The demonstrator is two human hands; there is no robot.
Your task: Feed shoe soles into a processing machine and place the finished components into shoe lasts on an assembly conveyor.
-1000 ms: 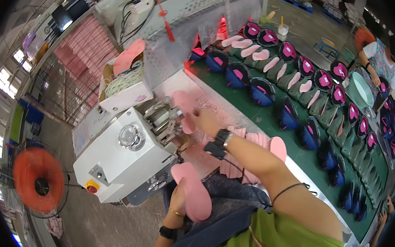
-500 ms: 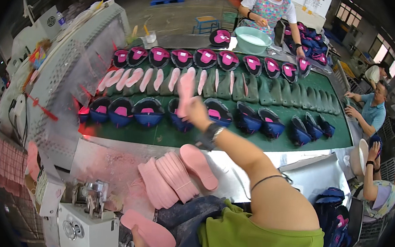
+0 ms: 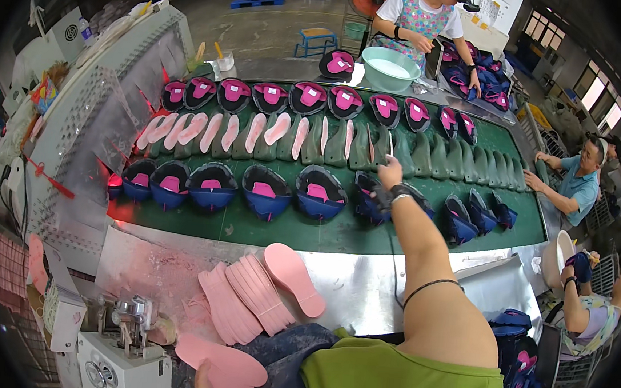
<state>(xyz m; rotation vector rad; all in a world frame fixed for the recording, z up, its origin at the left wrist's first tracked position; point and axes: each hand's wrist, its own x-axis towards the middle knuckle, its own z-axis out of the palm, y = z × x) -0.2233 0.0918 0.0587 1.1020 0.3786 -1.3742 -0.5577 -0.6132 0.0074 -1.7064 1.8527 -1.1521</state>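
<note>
At the bottom edge my left hand (image 3: 206, 384) grips pink insoles (image 3: 218, 362); two rounded ends show, slightly fanned. My right arm reaches across the table, and my right hand (image 3: 391, 173) is closed at a row of dark green shoe lasts (image 3: 441, 157). A thin pale edge rises from its fingers, looking like an insole (image 3: 392, 143) seen edge-on against a last. Pink insoles (image 3: 255, 131) lie on the lasts to the left. Near me on the metal top are a bundled stack of insoles (image 3: 248, 291) and one loose insole (image 3: 295, 279).
Blue shoe uppers (image 3: 267, 192) line the near side of the green table, pink-lined uppers (image 3: 307, 99) the far side. A grey machine (image 3: 82, 132) borders the left. A co-worker (image 3: 422, 24) stands behind a green basin (image 3: 389, 69); other people work at right.
My right hand has moved rightward along the lasts with an insole, now edge-on. In my left hand a second insole end shows. The co-worker's hand has moved from the upper row to the pile.
</note>
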